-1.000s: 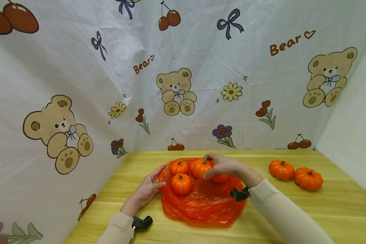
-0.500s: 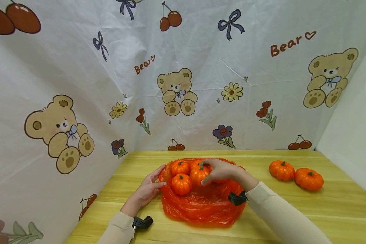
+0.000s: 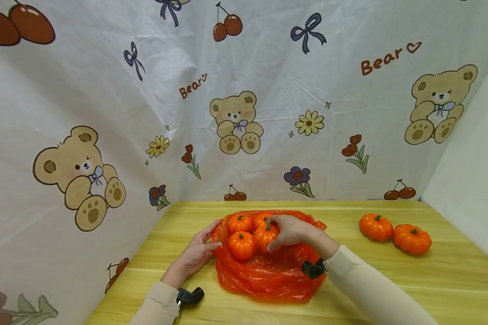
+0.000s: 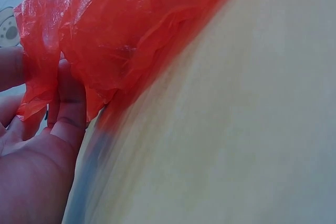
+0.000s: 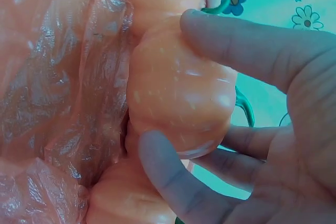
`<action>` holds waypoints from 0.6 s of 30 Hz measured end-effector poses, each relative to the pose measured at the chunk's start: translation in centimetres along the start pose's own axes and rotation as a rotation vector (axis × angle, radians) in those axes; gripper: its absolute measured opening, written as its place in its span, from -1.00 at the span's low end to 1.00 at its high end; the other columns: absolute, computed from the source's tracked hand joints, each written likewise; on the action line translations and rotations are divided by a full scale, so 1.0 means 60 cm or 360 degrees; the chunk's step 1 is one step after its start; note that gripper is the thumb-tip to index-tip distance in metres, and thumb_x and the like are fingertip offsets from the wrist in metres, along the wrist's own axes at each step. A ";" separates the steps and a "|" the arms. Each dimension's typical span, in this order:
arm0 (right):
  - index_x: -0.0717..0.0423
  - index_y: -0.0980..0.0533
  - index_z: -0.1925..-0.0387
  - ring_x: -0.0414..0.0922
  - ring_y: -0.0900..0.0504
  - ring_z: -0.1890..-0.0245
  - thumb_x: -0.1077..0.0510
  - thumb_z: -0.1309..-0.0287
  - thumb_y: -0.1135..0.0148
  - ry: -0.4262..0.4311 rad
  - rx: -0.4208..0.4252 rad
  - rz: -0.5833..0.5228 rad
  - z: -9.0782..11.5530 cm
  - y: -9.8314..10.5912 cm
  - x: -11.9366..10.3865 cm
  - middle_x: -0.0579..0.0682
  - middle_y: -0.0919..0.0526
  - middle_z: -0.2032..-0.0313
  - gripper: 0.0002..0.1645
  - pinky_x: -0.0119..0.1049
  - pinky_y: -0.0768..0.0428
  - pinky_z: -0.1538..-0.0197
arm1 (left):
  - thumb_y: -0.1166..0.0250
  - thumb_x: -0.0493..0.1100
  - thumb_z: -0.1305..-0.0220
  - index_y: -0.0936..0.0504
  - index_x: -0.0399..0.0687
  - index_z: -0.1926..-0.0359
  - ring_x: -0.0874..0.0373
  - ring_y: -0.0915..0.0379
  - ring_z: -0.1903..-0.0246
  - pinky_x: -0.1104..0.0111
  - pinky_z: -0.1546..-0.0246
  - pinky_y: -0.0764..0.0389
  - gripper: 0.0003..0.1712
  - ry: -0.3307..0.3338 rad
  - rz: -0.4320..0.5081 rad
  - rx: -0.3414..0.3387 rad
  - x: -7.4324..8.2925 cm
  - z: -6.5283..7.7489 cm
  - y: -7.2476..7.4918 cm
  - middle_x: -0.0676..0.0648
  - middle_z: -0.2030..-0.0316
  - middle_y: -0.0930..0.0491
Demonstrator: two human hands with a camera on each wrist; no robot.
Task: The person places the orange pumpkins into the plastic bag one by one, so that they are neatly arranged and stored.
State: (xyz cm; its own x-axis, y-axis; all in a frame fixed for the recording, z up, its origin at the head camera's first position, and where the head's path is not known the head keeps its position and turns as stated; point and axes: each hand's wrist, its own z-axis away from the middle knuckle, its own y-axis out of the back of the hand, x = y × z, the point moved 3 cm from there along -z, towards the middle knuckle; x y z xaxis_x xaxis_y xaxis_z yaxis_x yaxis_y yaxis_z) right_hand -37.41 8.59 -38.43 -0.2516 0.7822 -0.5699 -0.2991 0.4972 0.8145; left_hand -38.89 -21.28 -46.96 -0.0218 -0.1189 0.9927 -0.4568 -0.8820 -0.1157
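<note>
Fingers of the right hand (image 3: 290, 230) curl round a pumpkin (image 3: 263, 239) within the red bag (image 3: 268, 285); the left hand (image 3: 197, 253) pinches the bag's left side. Whether the pumpkin is seated is hard to tell; best steady that side and loosen without dragging the bag.

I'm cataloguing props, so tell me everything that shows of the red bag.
The bag is orange-red, thin, shiny and partly see-through, and looks like plastic film. It is crumpled and wrinkled, sitting slumped on the table with its mouth open upward. The left hand holds its left rim between thumb and fingers. Several pumpkins sit inside, showing through the mouth. The right hand reaches over its right side; whether that touches the film is unclear.
</note>
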 end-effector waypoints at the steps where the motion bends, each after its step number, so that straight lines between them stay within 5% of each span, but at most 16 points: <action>1: 0.10 -0.45 -0.31 -0.09 -0.59 0.09 -0.03 0.15 -0.69 -0.0014 -0.0001 -0.0006 0.000 -0.001 -0.002 0.02 -0.60 -0.12 -0.03 -0.16 -0.68 0.01 | -0.18 -0.47 -0.36 0.07 0.04 -0.67 -0.25 0.16 -0.60 0.34 -0.25 -0.59 0.00 -0.0003 0.0001 -0.0001 0.000 0.000 0.000 -0.16 -0.67 0.27; 5: 0.14 -0.43 -0.33 -0.09 -0.60 0.16 0.00 0.16 -0.70 -0.0048 0.0005 -0.0003 0.001 -0.004 -0.006 0.04 -0.61 -0.09 0.00 -0.23 -0.69 0.20 | -0.19 -0.46 -0.37 0.07 0.04 -0.67 -0.26 0.16 -0.60 0.35 -0.26 -0.59 0.00 -0.0011 -0.0006 -0.0003 0.001 0.000 0.002 -0.17 -0.67 0.27; 12: 0.15 -0.49 -0.24 -0.02 -0.57 0.01 0.01 0.22 -0.73 -0.0012 0.0067 0.0129 0.002 -0.010 -0.008 0.04 -0.64 -0.04 -0.05 -0.01 -0.60 -0.22 | -0.19 -0.45 -0.36 0.06 0.05 -0.67 -0.24 0.19 -0.60 0.35 -0.26 -0.58 -0.01 -0.0006 -0.0014 0.0006 -0.001 0.000 0.002 -0.15 -0.67 0.27; 18: 0.18 -0.50 -0.23 0.01 -0.59 -0.02 0.00 0.25 -0.75 -0.0009 0.0072 0.0166 0.003 -0.018 0.000 0.05 -0.64 -0.06 -0.04 0.04 -0.57 -0.29 | -0.17 -0.48 -0.35 0.08 0.03 -0.67 -0.23 0.19 -0.60 0.37 -0.24 -0.59 0.00 -0.0005 -0.0010 0.0000 -0.001 0.001 0.000 -0.14 -0.67 0.27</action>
State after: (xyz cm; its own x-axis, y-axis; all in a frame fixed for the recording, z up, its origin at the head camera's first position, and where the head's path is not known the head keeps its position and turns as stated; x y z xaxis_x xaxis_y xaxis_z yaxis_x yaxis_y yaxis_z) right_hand -36.95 8.12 -39.29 -0.2738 0.8326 -0.4815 -0.2299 0.4295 0.8733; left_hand -38.82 -21.30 -47.03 -0.0159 -0.1149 0.9932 -0.4570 -0.8827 -0.1095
